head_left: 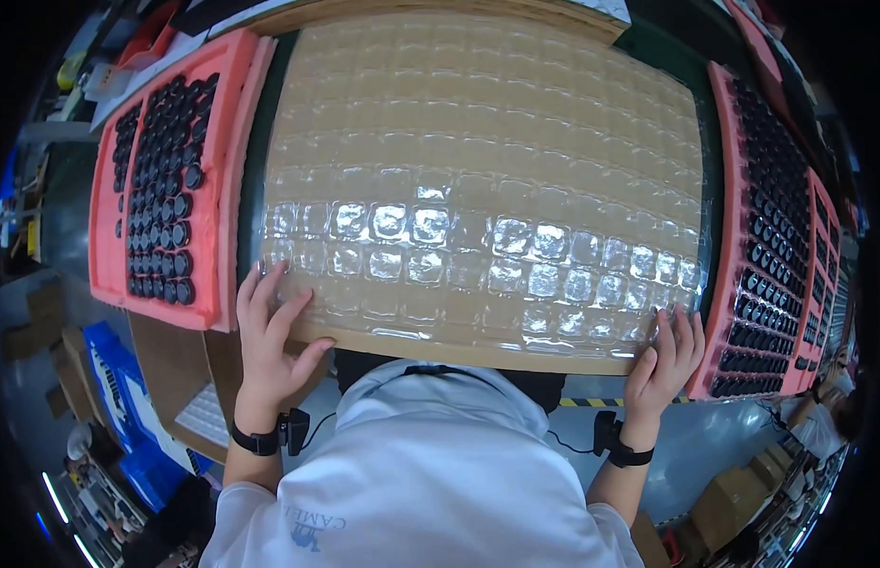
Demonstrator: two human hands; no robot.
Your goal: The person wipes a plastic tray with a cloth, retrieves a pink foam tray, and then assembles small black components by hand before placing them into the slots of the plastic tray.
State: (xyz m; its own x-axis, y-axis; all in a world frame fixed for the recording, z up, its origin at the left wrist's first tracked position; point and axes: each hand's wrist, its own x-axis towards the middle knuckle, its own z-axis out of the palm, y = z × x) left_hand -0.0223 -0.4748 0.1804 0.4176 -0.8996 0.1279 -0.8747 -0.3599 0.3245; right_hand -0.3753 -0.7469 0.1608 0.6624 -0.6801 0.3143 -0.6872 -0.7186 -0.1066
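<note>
A wide, clear plastic blister tray (478,237) with rows of square pockets lies in front of me on a brown cardboard surface (516,360). Its pockets look vacant and shine with reflected light. My left hand (272,343) rests at the tray's near left corner, fingers spread and thumb out by the front edge. At the near right corner, my right hand (669,358) lays its stretched, slightly bent fingers on the plastic. Neither hand holds anything that I can see.
To the left stands a pink foam tray (230,189) with several black round parts (166,213). Another pink tray (719,350), filled with rows of black parts (776,227), stands at the right. Cardboard boxes (729,506) and a blue crate (118,369) sit lower down.
</note>
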